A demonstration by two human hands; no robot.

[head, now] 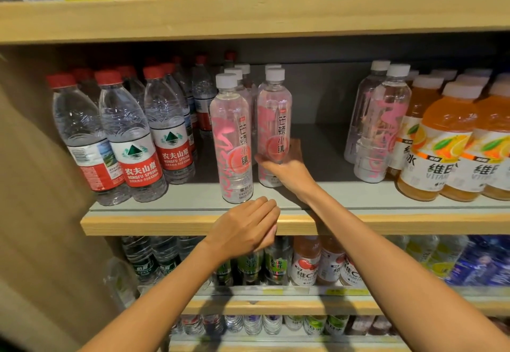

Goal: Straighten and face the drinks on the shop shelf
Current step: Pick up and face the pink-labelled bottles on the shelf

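Facing step in hand: the right hand [284,170] is gripping the lower body of a pink peach-water bottle [274,119], which is standing upright on the middle shelf [386,223], label outward, just right of and behind its front neighbour [231,141]. The left hand [245,227] is resting on the shelf's front lip, fingers loosely curled, holding nothing. The next move is probably calling for drawing the held bottle forward level with the neighbour, keeping the label square.

Fingers [295,148] of the right hand [287,172] sit mostly hidden behind the pink bottle [274,119], apparently curled.
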